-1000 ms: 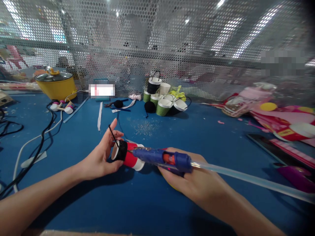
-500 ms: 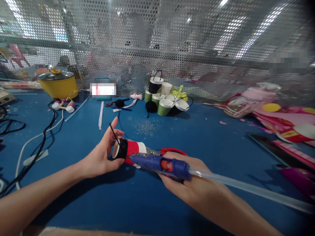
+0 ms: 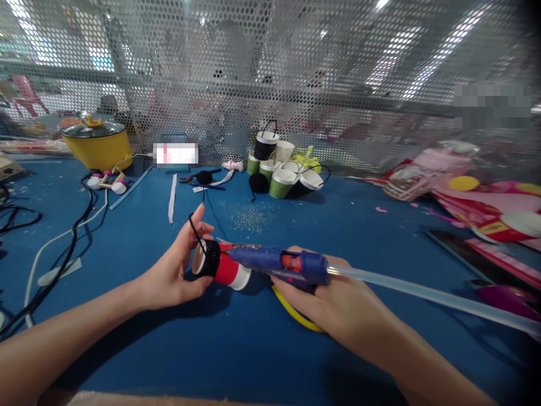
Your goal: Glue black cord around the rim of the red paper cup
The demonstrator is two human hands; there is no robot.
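Observation:
My left hand (image 3: 180,265) is closed around a small paper cup (image 3: 228,269) lying tilted on its side, its mouth toward the palm. Black yarn (image 3: 210,258) wraps the cup near the mouth, and a strand of it sticks up past my fingers. The rest of the cup is red with a white end. A blue hot glue gun (image 3: 262,259) is gripped in my right hand (image 3: 333,293), its nozzle at the edge where the black yarn meets the red. A long clear glue stick (image 3: 393,285) runs out of its back. Below the gun shows a curved yellow handle (image 3: 296,313), mostly hidden.
Several small wrapped cups (image 3: 284,179) and a black yarn ball (image 3: 258,183) stand at the back. A yellow pot (image 3: 99,149) and cables (image 3: 80,225) are at left. A phone (image 3: 460,256) and pink packaging (image 3: 486,208) lie at right, before a perforated metal screen (image 3: 236,73).
The glue gun's nozzle has moved up to the upper side of the cup. The cup's white end has tipped downward. A red handle has become hidden, and a yellow one now shows.

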